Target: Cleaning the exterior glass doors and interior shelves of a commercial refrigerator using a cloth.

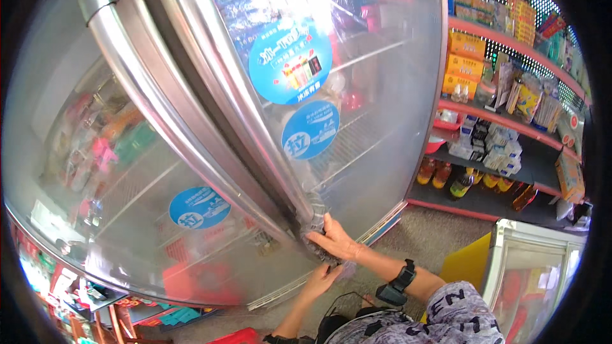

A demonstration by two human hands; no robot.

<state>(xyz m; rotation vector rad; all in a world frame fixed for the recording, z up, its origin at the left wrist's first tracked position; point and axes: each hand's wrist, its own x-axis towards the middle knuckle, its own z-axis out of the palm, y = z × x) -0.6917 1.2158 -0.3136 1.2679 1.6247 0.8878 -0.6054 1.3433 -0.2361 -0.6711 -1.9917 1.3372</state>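
In front of me stands a two-door glass-fronted refrigerator with long curved metal handles. A grey cloth (314, 205) is wrapped about the lower end of the right door handle (258, 129). My right hand (340, 240) grips this cloth from the side, thumb and fingers around it. Just below, my left hand (321, 281) pinches the bottom end of the cloth between thumb and fingers. The left door handle (162, 119) runs alongside, untouched. Round blue stickers with writing are on the right glass door (382, 105) and the left glass door (138, 229).
Shelves (516, 131) with boxes, packets and bottles stand at the right. A low glass-topped chest freezer (492, 267) is close by at the lower right. At the bottom left are more goods and a wooden stool (114, 325). A red object (234, 337) lies at the bottom edge.
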